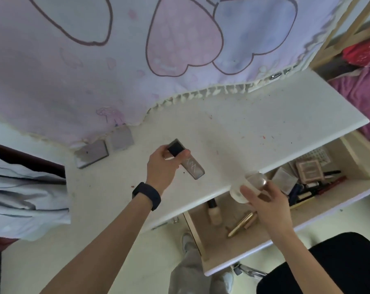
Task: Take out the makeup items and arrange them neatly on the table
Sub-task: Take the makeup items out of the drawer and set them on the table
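Left hand (161,166) grips bottle (186,160) by its black cap, above table (264,132). Right hand (264,203) holds clear-domed jar (247,185) over open drawer (232,266) containing remaining makeup (307,179)

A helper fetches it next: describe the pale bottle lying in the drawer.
Find the open drawer under the white table. At its left end lies the bottle. Its beige body and black cap set it apart from the slim gold tubes beside it.
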`<state>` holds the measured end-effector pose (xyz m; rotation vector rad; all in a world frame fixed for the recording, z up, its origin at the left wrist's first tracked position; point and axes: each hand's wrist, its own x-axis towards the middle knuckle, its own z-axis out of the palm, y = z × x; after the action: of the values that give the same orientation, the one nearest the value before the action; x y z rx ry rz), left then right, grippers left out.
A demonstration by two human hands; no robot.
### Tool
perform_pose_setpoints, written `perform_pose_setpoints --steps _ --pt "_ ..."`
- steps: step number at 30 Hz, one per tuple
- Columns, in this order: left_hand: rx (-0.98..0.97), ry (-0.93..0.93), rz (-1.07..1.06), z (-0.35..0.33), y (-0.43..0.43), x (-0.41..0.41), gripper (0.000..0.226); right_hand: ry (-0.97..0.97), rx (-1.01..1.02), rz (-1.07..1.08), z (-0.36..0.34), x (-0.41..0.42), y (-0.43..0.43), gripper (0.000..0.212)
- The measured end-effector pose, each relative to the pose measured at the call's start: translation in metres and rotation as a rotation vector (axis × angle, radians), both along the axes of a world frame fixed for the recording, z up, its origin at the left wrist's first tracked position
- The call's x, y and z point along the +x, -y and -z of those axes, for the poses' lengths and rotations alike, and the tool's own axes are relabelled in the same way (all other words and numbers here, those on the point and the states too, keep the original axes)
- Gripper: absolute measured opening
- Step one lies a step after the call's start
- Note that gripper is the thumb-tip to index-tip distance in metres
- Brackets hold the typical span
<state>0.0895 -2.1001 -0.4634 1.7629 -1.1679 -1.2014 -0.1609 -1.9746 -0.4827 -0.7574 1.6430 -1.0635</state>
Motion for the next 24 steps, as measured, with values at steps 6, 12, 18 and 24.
perform_pose_setpoints --steps 6,12,18,24 --pt "-0.203 0.15 -0.117 -0.012 0.086 0.038 0.033 -0.076 -0.092 -0.097 -0.005 0.048 0.071 0.034" --pt "-0.277 0.188 -0.071 -0.007 0.143 0.06 0.034 -0.123 -0.185 -0.286 0.003 0.096 0.144 0.038" --pt "-0.29 0.169 0.024 0.014 0.158 0.07 0.039 -0.246 -0.223 -0.429 0.015 0.116 0.182 0.038" --pt "-0.224 0.312 0.227 0.032 0.16 0.083 0.033 -0.477 -0.266 -0.52 0.022 0.108 0.179 0.041"
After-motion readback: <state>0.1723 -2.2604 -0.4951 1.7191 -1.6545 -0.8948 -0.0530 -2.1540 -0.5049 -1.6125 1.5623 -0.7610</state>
